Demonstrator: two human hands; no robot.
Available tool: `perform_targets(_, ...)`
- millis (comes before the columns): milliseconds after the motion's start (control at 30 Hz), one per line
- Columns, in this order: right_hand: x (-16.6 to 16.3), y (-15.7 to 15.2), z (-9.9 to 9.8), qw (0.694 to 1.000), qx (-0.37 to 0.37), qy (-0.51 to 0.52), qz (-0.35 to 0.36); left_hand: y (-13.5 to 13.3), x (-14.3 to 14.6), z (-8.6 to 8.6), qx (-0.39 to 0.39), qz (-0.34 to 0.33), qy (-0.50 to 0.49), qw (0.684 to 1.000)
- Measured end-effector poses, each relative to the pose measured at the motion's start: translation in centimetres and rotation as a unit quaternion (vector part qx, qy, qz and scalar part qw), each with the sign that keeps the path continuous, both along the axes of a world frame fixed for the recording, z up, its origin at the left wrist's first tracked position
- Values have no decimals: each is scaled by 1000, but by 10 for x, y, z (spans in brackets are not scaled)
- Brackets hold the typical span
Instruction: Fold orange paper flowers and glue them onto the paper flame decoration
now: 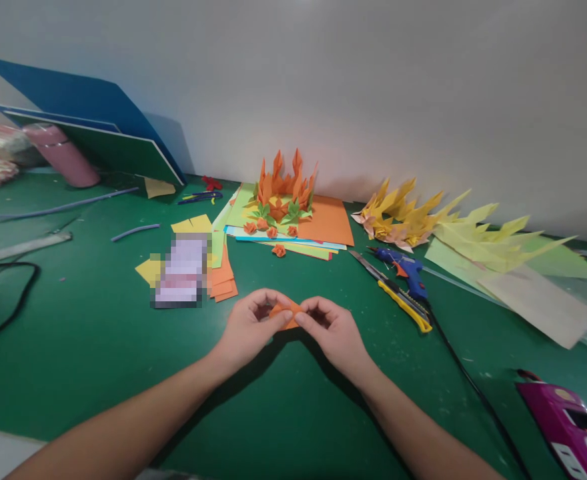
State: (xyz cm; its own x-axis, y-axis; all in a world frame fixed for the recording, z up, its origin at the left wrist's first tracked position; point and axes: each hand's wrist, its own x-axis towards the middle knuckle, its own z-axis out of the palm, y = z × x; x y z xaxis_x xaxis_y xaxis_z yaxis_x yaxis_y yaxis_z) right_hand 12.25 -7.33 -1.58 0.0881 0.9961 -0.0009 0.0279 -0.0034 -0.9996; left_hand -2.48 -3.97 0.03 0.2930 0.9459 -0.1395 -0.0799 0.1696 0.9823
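Note:
Both my hands meet over the green table (98, 347) and pinch a small folded piece of orange paper (284, 313). My left hand (251, 327) holds its left side, fingers curled round it. My right hand (331, 330) grips the right side with thumb and fingertips. Most of the paper is hidden between the fingers. Behind it stands an orange folded-paper flower piece (283, 183) on a stack of coloured sheets (323, 223).
A blue glue gun (406, 270) and a yellow utility knife (403, 303) lie to the right, the gun's black cord running toward me. Yellow folded paper shapes (408, 213) and pale sheets (523, 280) lie at far right. Orange sheets (223, 280), blue boards (88, 107), a pink bottle (63, 157).

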Motion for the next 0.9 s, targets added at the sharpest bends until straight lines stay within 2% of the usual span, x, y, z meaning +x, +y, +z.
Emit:
perform_targets(167, 4, 1, 0, 1000, -16, 20, -16, 6, -6, 4, -46, -17, -1, 999)
perform_targets(267, 5, 2, -3, 999, -26, 41, 0, 9, -9, 6, -68, -30, -15, 997)
perform_targets(367, 3, 2, -8, 999, -1, 36, 9, 11, -8, 5, -64, -30, -7, 997)
perform_targets(500, 1, 0, -11, 990, 121, -67, -22, 12, -7, -1, -36, -26, -14, 999)
perform_targets(633, 1, -2, -8, 950, 218, -222, -13, 12, -5, -6, -15, -34, -36, 999)
perform_targets(767, 2, -5, -6, 921, 236, -308, -38, 10, -6, -3, -73, -36, -39, 996)
perform_targets(900, 3, -4, -7, 926, 228, -297, -49, 8, -5, 0, -116, -53, -52, 990)
